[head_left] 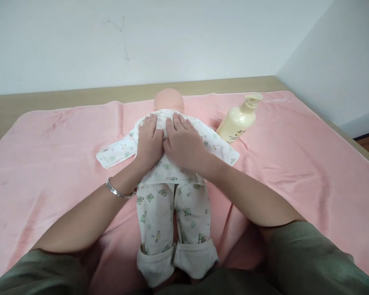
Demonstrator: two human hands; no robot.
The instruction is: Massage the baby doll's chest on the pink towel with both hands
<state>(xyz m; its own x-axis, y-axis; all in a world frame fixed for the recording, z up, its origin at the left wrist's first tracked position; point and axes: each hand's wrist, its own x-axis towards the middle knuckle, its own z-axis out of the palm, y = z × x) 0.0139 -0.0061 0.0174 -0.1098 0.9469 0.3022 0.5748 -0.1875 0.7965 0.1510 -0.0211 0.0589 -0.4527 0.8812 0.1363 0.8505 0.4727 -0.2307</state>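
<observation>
A baby doll (169, 100) lies lengthwise in front of me, its head at the far end and no face showing. It wears a white patterned top (166, 174) and matching trousers (156, 221) with turned-up cuffs. My left hand (149, 141) rests flat on the upper part of the top, fingers stretched toward the head. Beside it my right hand (186, 141) lies on the same cloth with its fingers spread, the thumbs close together. Neither hand grips anything. The doll's sleeves reach out to both sides, and no doll hands are visible.
A cream pump bottle (238, 121) tilts to the right by the doll's right-hand sleeve. Under everything is a pink blanket (295, 172) with wrinkles, spread on a beige surface (221, 85). White walls (172, 41) rise behind and at the right.
</observation>
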